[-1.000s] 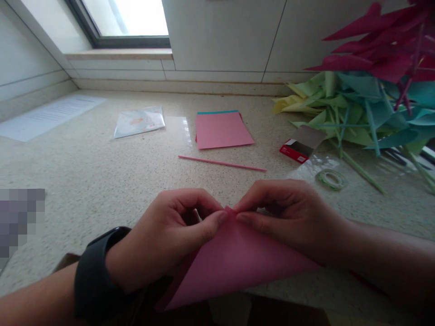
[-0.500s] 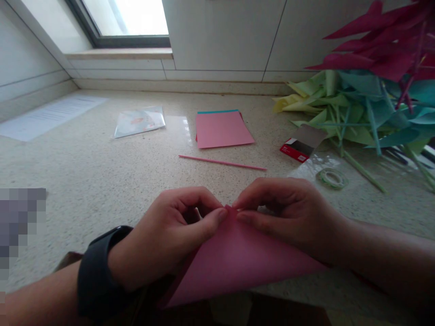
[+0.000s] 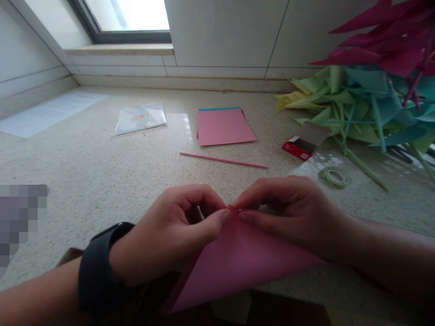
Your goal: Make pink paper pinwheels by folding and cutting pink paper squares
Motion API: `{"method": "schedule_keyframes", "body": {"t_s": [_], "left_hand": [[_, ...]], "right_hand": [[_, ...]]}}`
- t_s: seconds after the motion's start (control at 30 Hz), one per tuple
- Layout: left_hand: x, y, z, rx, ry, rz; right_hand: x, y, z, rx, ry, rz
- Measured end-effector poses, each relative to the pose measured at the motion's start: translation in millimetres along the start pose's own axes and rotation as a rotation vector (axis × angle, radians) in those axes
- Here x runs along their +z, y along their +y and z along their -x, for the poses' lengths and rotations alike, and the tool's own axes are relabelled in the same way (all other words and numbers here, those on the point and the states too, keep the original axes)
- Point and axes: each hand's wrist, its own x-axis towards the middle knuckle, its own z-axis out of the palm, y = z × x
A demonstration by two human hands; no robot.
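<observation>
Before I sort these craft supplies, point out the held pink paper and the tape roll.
Held pink paper (image 3: 239,268), head view: middle of its face.
Tape roll (image 3: 334,183), head view: its near rim.

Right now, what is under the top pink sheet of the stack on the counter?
Under the pink sheet, a teal strip shows along the far edge and red paper peeks out at the sides. The rest is covered; how many sheets lie there cannot be told.

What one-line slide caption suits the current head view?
Left hand and right hand pinch the top of a pink paper sheet, a thin pink stick and paper stack lying beyond.
</observation>
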Motion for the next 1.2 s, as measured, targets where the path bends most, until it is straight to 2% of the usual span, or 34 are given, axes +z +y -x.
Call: {"method": "schedule_keyframes", "body": {"t_s": [0.23, 0.37, 0.47, 0.63, 0.77, 0.83, 0.97, 1.03, 1.1, 1.2], "left_hand": [[-0.2, 0.3, -0.4, 0.012, -0.015, -0.05], [0.4, 0.3, -1.1, -0.002, 0.009, -0.023], [-0.4, 0.0, -1.3, 0.001, 0.065, 0.05], [-3.8, -2.8, -3.1, 0.003, 0.223, 0.17], [-4.6, -4.6, -7.3, 0.02, 0.346, 0.287], [-3.3, -3.3, -9.6, 0.061, 0.422, 0.294], [4.3, 2.5, -12.3, 0.146, 0.536, 0.278], [9.7, 4.9, -12.2, 0.173, 0.542, 0.278], [14.8, 5.9, -11.3, 0.182, 0.522, 0.264], [20.0, 4.9, -10.0, 0.19, 0.494, 0.237]], "right_hand": [[0.3, 0.1, 0.4, 0.007, -0.03, -0.004], [0.9, -1.7, -0.3, 0.07, -0.019, -0.062], [-4.3, -0.6, -4.2, 0.189, 0.011, -0.246], [-27.2, 9.9, -15.2, 0.38, 0.044, -0.709], [-37.5, 12.1, -18.1, 0.301, 0.207, -0.812], [-33.6, 10.8, -16.6, 0.242, 0.245, -0.86], [-9.8, 7.4, -9.9, 0.127, 0.144, -0.799], [4.6, 5.5, -5.1, 0.096, 0.091, -0.765], [15.9, 4.0, 0.1, 0.13, 0.074, -0.763], [23.3, 4.4, 6.1, 0.203, 0.11, -0.751]]}}
